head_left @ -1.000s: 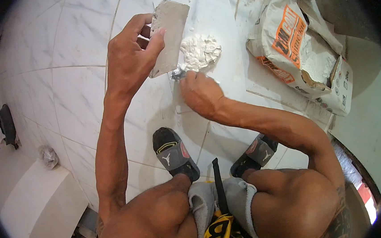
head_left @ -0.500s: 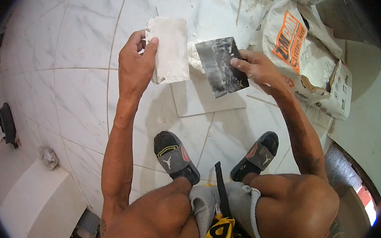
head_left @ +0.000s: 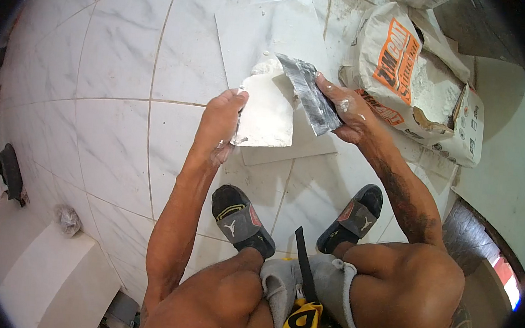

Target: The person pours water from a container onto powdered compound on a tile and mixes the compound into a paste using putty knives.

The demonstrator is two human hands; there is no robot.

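Note:
I squat over a white tiled floor. My left hand (head_left: 220,125) grips the left edge of a flat scraper blade (head_left: 266,116) coated in white paste. My right hand (head_left: 342,109), smeared with white, holds a metal putty knife (head_left: 308,92) whose edge rests against the upper right of that blade. Both tools hover above a loose white tile (head_left: 267,29) lying on the floor. A lump of white paste (head_left: 264,67) on that tile shows just behind the tools.
An open sack with orange lettering (head_left: 412,74) and white powder lies at the upper right. My sandalled feet (head_left: 242,220) stand below the tools. A crumpled plastic bag (head_left: 66,217) and a white raised ledge (head_left: 50,277) are at the lower left.
My left hand has lowered and turned its blade so the white-coated face shows. My right hand has brought the putty knife across onto that blade's edge.

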